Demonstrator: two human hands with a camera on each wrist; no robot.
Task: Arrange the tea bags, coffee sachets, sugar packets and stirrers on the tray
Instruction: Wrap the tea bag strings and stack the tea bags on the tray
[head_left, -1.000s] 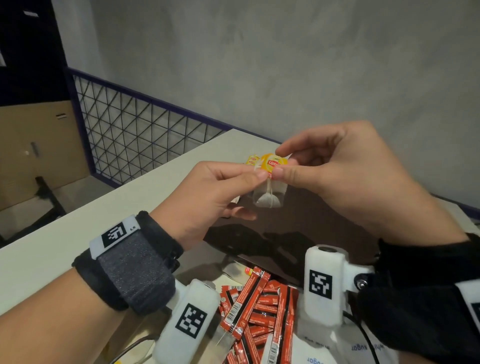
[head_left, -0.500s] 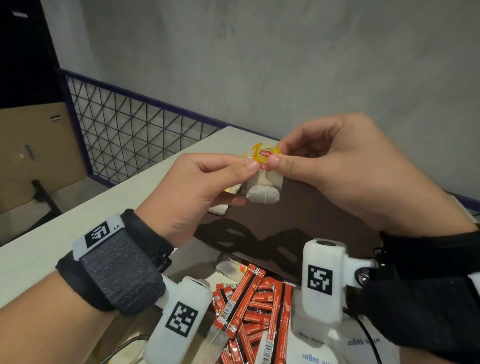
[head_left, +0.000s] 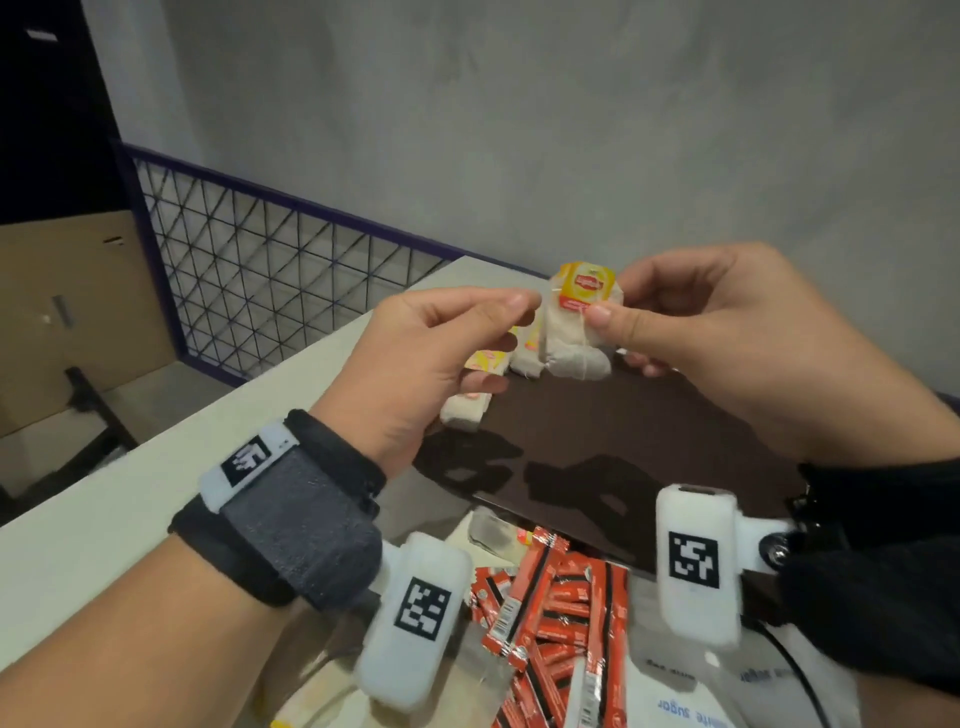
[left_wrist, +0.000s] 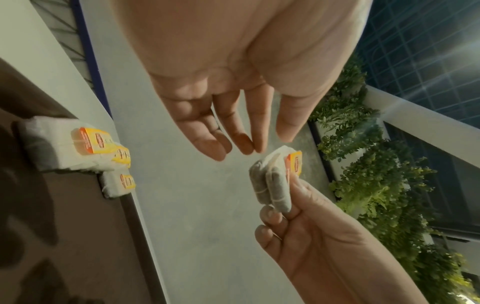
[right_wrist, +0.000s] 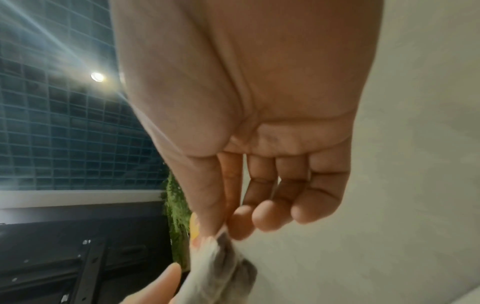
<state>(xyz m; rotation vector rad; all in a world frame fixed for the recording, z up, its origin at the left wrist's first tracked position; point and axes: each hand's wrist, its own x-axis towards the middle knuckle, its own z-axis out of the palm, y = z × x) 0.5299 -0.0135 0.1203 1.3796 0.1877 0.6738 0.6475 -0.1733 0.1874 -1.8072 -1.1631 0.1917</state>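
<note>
Since half a second ago, the left hand (head_left: 431, 358) has let go of the tea bag (head_left: 576, 332); its fingers (left_wrist: 233, 131) hang relaxed, just beside it. Right hand (head_left: 727, 343) pinches the bag at centre frame above the tray (head_left: 623, 457), whose far left corner holds three more tea bags (left_wrist: 78, 148). Coffee sachets (head_left: 550, 623) lie at the bottom.

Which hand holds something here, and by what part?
The right hand pinches a tea bag at its upper part, beside the yellow tag. The left hand holds nothing.
</note>
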